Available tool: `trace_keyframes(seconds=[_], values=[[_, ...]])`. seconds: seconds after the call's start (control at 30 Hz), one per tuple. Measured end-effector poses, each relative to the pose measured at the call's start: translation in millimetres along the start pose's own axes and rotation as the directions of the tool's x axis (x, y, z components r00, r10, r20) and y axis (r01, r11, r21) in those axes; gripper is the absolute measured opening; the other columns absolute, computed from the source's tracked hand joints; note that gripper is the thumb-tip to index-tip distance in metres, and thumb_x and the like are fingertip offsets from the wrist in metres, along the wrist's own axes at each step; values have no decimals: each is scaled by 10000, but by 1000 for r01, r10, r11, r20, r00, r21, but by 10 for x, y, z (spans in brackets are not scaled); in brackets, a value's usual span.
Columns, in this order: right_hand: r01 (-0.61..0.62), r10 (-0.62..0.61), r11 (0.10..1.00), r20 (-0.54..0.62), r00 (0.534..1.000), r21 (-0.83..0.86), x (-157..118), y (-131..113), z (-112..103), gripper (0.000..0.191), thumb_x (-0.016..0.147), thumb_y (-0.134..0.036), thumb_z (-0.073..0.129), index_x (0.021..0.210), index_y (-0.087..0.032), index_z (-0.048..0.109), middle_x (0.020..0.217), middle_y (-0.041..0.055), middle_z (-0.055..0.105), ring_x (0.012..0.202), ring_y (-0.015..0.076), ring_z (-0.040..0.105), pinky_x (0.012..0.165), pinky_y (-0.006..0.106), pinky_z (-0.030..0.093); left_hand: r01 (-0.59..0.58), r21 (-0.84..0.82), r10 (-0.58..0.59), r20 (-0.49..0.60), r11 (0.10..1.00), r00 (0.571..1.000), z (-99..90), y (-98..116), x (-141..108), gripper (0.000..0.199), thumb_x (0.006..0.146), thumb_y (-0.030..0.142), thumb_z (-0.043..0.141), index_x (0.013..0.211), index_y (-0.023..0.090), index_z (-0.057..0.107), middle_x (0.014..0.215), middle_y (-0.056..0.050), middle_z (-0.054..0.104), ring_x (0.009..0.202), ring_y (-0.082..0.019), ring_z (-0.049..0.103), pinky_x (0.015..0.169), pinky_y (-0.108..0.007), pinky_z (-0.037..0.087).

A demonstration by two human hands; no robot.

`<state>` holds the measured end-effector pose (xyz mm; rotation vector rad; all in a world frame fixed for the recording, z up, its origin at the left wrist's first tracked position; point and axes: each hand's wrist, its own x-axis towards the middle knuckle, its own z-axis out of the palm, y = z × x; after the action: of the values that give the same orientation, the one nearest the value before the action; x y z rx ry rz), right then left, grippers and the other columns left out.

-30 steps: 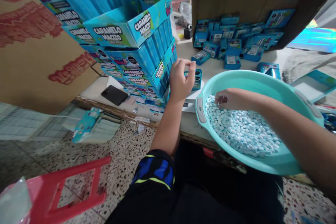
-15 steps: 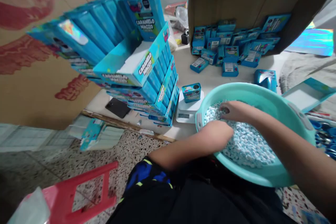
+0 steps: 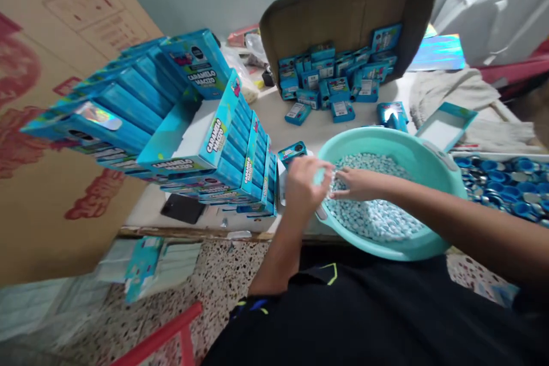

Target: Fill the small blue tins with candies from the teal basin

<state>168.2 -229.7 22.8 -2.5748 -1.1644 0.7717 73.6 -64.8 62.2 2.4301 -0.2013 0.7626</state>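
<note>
The turquoise basin [image 3: 446, 183] holds many small pale blue and white candies [image 3: 377, 217]. My left hand [image 3: 302, 183] is raised at the basin's left rim, its fingers curled and slightly blurred. Something pale shows by its fingertips, too unclear to name. Inside the basin, over the candies, my right hand [image 3: 354, 184] points left with thumb and fingers apart, its tips close to my left fingertips. Behind my left hand a small blue candy box [image 3: 292, 151] stands on a white scale [image 3: 282, 180], which is mostly hidden.
Stacked blue display cartons [image 3: 214, 143] rise at the left beside a large cardboard box [image 3: 38, 126]. Several small blue boxes spill from an open cardboard carton [image 3: 351, 6] at the back. A phone [image 3: 183, 208] lies near the table edge. Blue lids [image 3: 510, 189] fill a tray at right.
My left hand has lifted out of the candies and moved left to the basin's rim. My right hand stays in the basin, its fingers now more stretched. The view has shifted right.
</note>
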Motion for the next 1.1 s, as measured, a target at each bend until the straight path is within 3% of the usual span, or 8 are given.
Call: trace_keyframes(seconds=[0.1, 0.2, 0.3, 0.43, 0.6, 0.83, 0.97, 1.1], values=[[-17, 18, 999, 12, 1000, -30, -63, -99, 123, 611, 923, -685, 529, 1228, -167, 637, 1250, 219, 628, 994, 347, 695, 816, 396, 515, 246, 121, -211, -246, 962, 946, -39, -329, 122, 297, 871, 235, 696, 1159, 189, 640, 1260, -159, 621, 1258, -313, 553, 1132, -522, 431], [-14, 14, 1000, 33, 999, 8, -95, -119, 122, 516, 957, -647, 498, 1101, -188, 683, 1114, 171, 693, 924, 316, 698, 758, 377, 510, 402, 164, -365, -217, 901, 905, 59, -570, 179, 534, 796, 220, 766, 1292, 169, 575, 1413, -206, 528, 1394, -377, 455, 1197, -568, 355], [17, -18, 1000, 25, 1000, 19, -120, -94, 35, 400, 986, -542, 489, 1012, -204, 702, 985, 130, 731, 862, 289, 685, 722, 371, 502, 482, 109, -469, -124, 869, 874, 144, -690, 200, 520, 807, 241, 764, 1292, 185, 585, 1341, -184, 599, 1301, -351, 567, 1113, -512, 459], [54, -50, 996, -59, 997, 68, -125, -35, -109, 296, 966, -429, 513, 904, -211, 704, 912, 111, 736, 777, 256, 655, 677, 352, 467, 414, -3, -405, -208, 910, 890, 107, -627, 295, 474, 762, 260, 826, 1200, 198, 657, 1203, -131, 677, 1193, -293, 642, 1069, -439, 503], [18, -1, 995, -180, 984, 94, -125, 122, -378, 280, 955, -383, 496, 826, -193, 658, 848, 103, 703, 747, 231, 621, 646, 326, 397, 225, -179, -281, -413, 958, 867, 58, -168, 499, 510, 741, 327, 859, 1202, 204, 680, 1115, -80, 667, 1094, -234, 661, 1013, -397, 541], [-60, 289, 902, -495, 819, 428, -221, 391, -671, 313, 955, -412, 433, 725, -221, 528, 700, 51, 620, 670, 204, 555, 595, 320, 372, 342, -558, -463, -86, 756, 882, 403, 178, 461, 491, 687, 355, 875, 1133, 201, 735, 1007, -39, 663, 918, -178, 695, 858, -320, 596], [228, 375, 694, -614, 694, 682, -221, 379, -712, 293, 914, -463, 498, 755, -220, 541, 660, 12, 575, 598, 160, 512, 560, 290, 380, 359, -475, -403, 10, 803, 915, 462, 113, 394, 461, 652, 317, 893, 1085, 225, 767, 947, -21, 628, 861, -161, 672, 804, -300, 590], [512, 396, 355, -622, 676, 782, -214, 218, -710, 245, 903, -458, 513, 845, -224, 555, 630, -21, 507, 506, 121, 433, 480, 271, 329, 355, -405, -318, 158, 842, 935, 466, 42, 390, 426, 669, 305, 889, 1074, 240, 775, 917, -27, 626, 856, -180, 664, 805, -337, 592]])
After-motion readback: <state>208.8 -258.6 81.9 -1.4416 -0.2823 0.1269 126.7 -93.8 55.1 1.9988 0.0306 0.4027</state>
